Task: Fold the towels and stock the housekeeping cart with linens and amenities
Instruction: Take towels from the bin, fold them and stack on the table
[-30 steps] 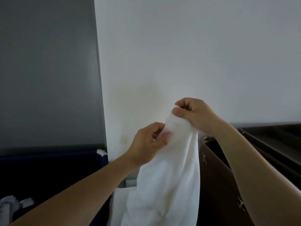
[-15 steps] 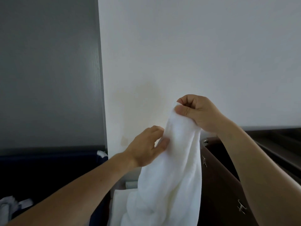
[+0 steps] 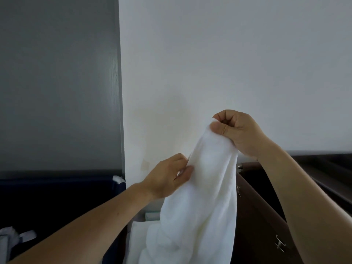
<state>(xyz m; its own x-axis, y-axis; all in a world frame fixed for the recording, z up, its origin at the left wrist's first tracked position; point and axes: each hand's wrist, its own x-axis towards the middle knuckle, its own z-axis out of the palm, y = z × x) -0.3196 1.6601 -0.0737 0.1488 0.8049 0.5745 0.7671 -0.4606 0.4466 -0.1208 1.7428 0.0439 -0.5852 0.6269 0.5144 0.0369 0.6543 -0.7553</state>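
Note:
A white towel (image 3: 202,202) hangs bunched in front of me, its lower part running out of the bottom of the frame. My right hand (image 3: 238,132) holds it up, pinching the top edge between thumb and curled fingers. Lower and to the left, my left hand (image 3: 169,174) pinches the towel's left edge with thumb and fingertips. The dark brown housekeeping cart (image 3: 266,216) stands to the right, behind the towel and my right forearm.
A white wall (image 3: 228,63) is straight ahead, a grey panel (image 3: 57,82) to its left. A dark blue bin (image 3: 57,202) with white linen (image 3: 9,237) sits at lower left. More white linen (image 3: 139,237) lies below the towel.
My left hand has slid down along the towel's left edge, away from my right hand, which stays high on the top edge. The view has shifted slightly.

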